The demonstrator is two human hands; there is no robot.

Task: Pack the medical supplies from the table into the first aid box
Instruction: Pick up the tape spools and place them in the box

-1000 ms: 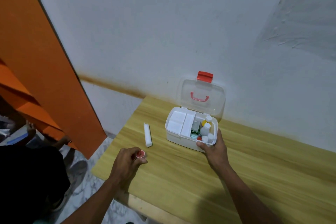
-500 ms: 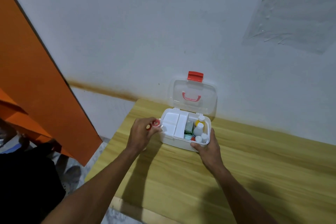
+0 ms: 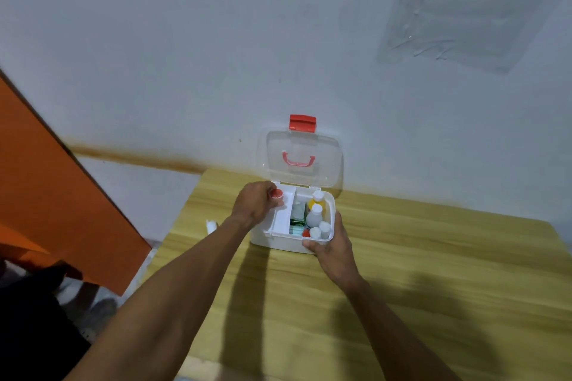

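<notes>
The white first aid box (image 3: 265, 241) stands open on the wooden table (image 3: 433, 272), its clear lid (image 3: 301, 161) with a red latch leaning back against the wall. Inside are a white tray on the left and several small bottles (image 3: 315, 213) on the right. My left hand (image 3: 255, 204) hovers over the tray's left compartment, fingers closed on a small red-capped container (image 3: 276, 194). My right hand (image 3: 332, 244) grips the box's front right corner. A white tube (image 3: 211, 225) lies on the table to the left, mostly hidden behind my left forearm.
The table stands against a grey-white wall. An orange panel (image 3: 55, 195) leans to the left, beyond the table's left edge. The floor shows below at the lower left.
My left hand has carried the red-capped container from the table's front left up to the box, and it now sits over the tray. My right hand has stayed on the box's corner.
</notes>
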